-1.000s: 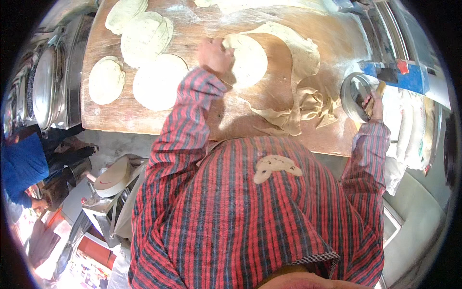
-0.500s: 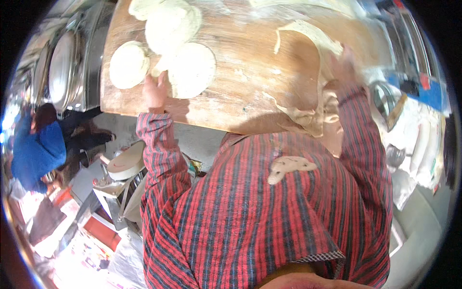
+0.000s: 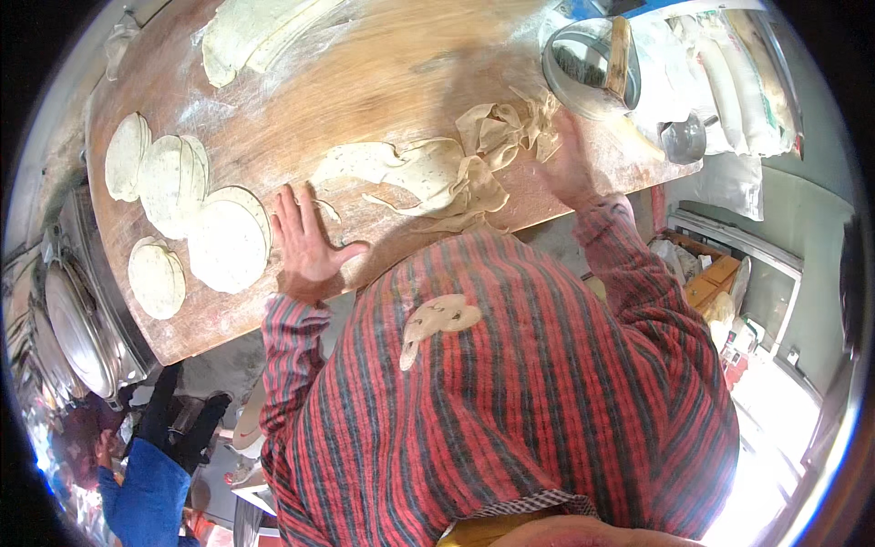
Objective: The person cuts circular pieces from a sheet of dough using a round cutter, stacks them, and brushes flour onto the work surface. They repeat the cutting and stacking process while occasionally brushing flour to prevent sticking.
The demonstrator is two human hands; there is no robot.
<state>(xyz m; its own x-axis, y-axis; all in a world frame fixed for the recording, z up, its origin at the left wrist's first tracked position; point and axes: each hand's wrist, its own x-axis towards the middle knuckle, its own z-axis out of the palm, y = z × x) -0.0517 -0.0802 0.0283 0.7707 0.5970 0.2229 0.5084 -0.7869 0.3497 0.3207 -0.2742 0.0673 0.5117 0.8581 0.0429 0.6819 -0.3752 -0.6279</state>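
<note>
Your left hand point(image 3: 305, 239) has shifted, now flat and open beside the discs point(image 3: 226, 244); right hand point(image 3: 567, 169) blurred at the scraps point(image 3: 474, 173), grip unclear.

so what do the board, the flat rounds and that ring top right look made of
Board: wood, it seems, brown with visible grain, matte and dusted white, likely flour.
Rounds: soft dough, pale, matte and speckled, stacked thin beside the left hand.
Ring: probably metal, grey and shiny, with what looks like a wooden handle across it.
</note>
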